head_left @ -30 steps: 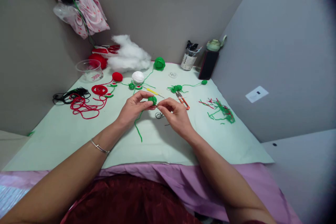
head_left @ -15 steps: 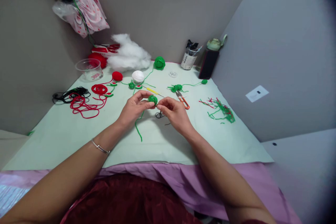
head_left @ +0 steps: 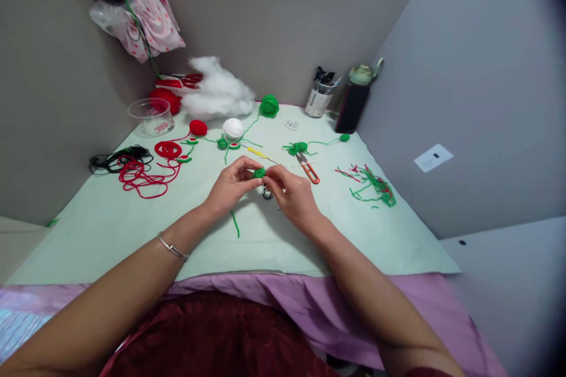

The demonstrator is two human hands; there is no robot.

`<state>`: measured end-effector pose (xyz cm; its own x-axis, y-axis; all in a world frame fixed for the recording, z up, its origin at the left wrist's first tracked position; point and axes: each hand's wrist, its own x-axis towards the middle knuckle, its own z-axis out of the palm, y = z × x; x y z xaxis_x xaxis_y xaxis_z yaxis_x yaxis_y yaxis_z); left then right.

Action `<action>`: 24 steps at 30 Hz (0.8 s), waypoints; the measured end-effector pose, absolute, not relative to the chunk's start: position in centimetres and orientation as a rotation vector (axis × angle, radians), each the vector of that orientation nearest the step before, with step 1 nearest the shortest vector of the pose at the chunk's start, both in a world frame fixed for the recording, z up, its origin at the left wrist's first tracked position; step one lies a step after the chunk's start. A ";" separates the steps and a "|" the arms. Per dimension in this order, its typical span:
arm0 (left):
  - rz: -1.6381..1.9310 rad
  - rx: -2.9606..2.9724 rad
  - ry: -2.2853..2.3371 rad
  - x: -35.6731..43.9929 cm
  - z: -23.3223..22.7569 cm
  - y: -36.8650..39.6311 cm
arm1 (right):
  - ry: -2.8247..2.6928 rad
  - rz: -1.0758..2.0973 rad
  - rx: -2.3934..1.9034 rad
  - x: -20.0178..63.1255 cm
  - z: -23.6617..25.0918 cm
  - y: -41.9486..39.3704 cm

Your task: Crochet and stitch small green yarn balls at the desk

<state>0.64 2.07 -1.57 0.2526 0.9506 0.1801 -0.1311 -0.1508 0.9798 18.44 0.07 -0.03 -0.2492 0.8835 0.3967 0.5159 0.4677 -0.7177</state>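
Between my two hands is a small green crocheted piece (head_left: 259, 173), mostly covered by fingers. My left hand (head_left: 234, 184) is closed on its left side, thumb below and fingers above. The fingertips of my right hand (head_left: 289, 191) pinch at its right edge; whether they also hold a thread or needle is too small to make out. A green yarn tail (head_left: 235, 224) lies on the table below my left hand. Black thread (head_left: 267, 192) sits in loops just under the piece. Beyond my hands lie a yellow-handled crochet hook (head_left: 257, 153) and orange-handled thread snips (head_left: 311, 172).
White stuffing (head_left: 219, 91) is heaped at the back beside a clear tub (head_left: 152, 121). Red yarn (head_left: 144, 179) and black yarn (head_left: 121, 160) lie tangled on the left. Green and red scraps (head_left: 375, 188) are on the right. A bottle (head_left: 360, 76) stands near the back right corner.
My right hand has moved slightly left, closer to my left hand. The green piece has turned and shows less between the fingers, and less of its yarn tail is visible.
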 end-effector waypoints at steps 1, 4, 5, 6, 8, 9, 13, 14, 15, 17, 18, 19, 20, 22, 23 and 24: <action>1.165 1.374 0.851 0.7 -1.7 2.1 | -1.963 0.466 -1.197 18.4 -0.1 0.0; 1.123 1.391 0.868 0.8 -1.8 2.1 | -1.997 0.357 -1.271 18.3 0.0 0.0; 1.106 1.394 0.867 0.9 -1.8 2.1 | -1.986 0.382 -1.278 18.3 0.1 0.0; 1.091 1.400 0.865 0.9 -1.8 2.1 | -1.963 0.416 -1.268 18.4 0.4 0.1; 1.063 1.421 0.872 0.9 -1.7 2.0 | -1.855 0.494 -1.194 18.6 1.1 0.2; 1.049 1.432 0.882 0.9 -1.7 1.9 | -1.761 0.541 -1.138 18.8 1.6 0.2; 1.005 1.434 0.917 0.8 -1.6 1.9 | -1.365 0.912 -0.941 20.2 4.4 0.4; 1.003 1.426 0.915 0.7 -1.6 2.0 | -1.322 1.034 -0.912 20.7 5.3 0.5; 1.004 1.418 0.913 0.6 -1.6 2.0 | -1.296 1.137 -0.889 21.3 6.4 0.5; 1.007 1.403 0.908 0.5 -1.6 2.2 | -1.248 1.241 -0.839 23.0 9.0 0.3; 1.005 1.398 0.909 0.4 -1.6 2.3 | -1.203 1.220 -0.804 23.9 10.5 0.1; 1.004 1.392 0.910 0.3 -1.5 2.3 | -1.157 1.195 -0.748 24.9 12.1 0.0; 1.003 1.387 0.907 0.3 -1.5 2.4 | -1.132 1.146 -0.684 26.0 13.6 -0.2; 1.000 1.381 0.890 0.2 -1.3 2.4 | -1.110 0.955 -0.586 27.8 16.0 -0.6; 0.998 1.380 0.875 0.2 -1.3 2.3 | -1.107 0.887 -0.572 28.5 16.8 -0.6; 0.997 1.377 0.860 0.2 -1.2 2.3 | -1.099 0.847 -0.550 29.0 17.3 -0.6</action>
